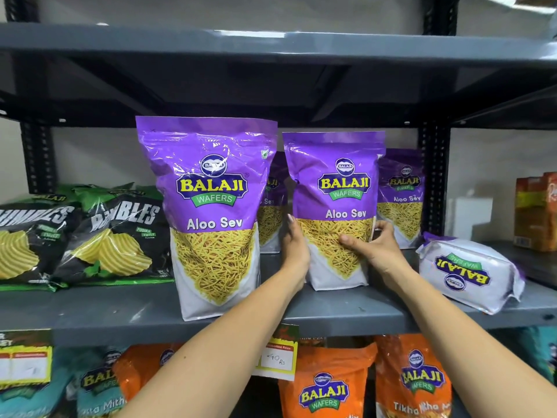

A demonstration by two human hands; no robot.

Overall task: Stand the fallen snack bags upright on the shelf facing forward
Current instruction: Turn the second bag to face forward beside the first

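Note:
A purple Aloo Sev bag (pixel 336 188) stands upright on the grey shelf (pixel 126 309), label forward. My left hand (pixel 294 251) presses its left side and my right hand (pixel 372 245) grips its lower right side. A larger-looking Aloo Sev bag (pixel 211 212) stands upright to the left, near the front edge. Two more purple bags (pixel 401 194) stand behind, one of them (pixel 271 206) half hidden. At the right, one purple and white bag (pixel 468 273) lies fallen on its side, its logo upside down.
Black and green chip bags (pixel 114 236) lean at the left of the shelf. Orange boxes (pixel 536 212) stand at the far right. Orange bags (pixel 413 378) and teal bags fill the shelf below, with a yellow price tag (pixel 275 357) on the shelf edge.

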